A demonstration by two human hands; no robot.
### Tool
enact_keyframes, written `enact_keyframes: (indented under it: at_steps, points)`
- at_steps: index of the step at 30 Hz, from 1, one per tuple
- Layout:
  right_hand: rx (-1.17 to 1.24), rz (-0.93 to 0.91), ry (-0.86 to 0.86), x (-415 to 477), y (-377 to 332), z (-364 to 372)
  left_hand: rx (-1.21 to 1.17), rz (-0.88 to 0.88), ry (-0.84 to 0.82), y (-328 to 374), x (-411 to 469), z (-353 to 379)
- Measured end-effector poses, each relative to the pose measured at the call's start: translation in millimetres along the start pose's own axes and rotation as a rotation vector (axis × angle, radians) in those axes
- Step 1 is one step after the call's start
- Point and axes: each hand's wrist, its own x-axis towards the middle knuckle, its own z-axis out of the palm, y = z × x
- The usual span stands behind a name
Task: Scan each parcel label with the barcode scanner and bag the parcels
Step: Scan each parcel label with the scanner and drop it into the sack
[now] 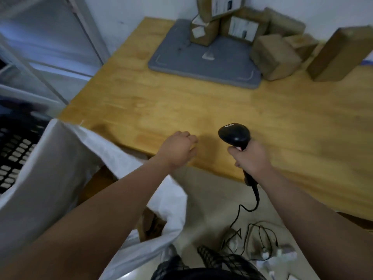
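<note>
Head view. The right hand [251, 158] was wrapped around the grip of a black scanner [235, 135], holding it upright above the near edge of the wooden tabletop [181, 102]; the scanner head pointed away from the person, and its cable [245, 209] trailed down to the floor [203, 203]. The left hand [177, 149] hovered over the tabletop edge just left of the scanner, fingers loosely curled and holding nothing.

Brown parcels [275, 56] were heaped at the far end of the tabletop against the wall; some stood on a grey mat [191, 63], and others lay on bare wood to its right. Two parcels on the mat showed white labels [241, 28], their print too blurred to read.

A white bag [60, 162] stood open at the lower left beside the tabletop, below the left forearm; a brown parcel [149, 225] showed inside its mouth. A dark mesh crate [14, 150] sat left of the bag.
</note>
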Motion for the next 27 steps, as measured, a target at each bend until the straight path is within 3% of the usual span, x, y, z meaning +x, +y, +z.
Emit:
enact_keyframes:
  at_steps: [9,14,23,27]
  points:
    - [0.054,-0.035,0.092,70,27,-136,0.002,0.066,0.095,110,113,-32]
    - [-0.191,-0.059,0.201,119,42,-196,-0.075,0.087,0.156,144,181,-45]
    - [-0.317,-0.143,0.285,240,11,-247,-0.231,-0.021,0.119,138,317,-76]
    - [-0.194,-0.124,0.256,299,-8,-260,-0.272,-0.107,0.069,128,382,-88]
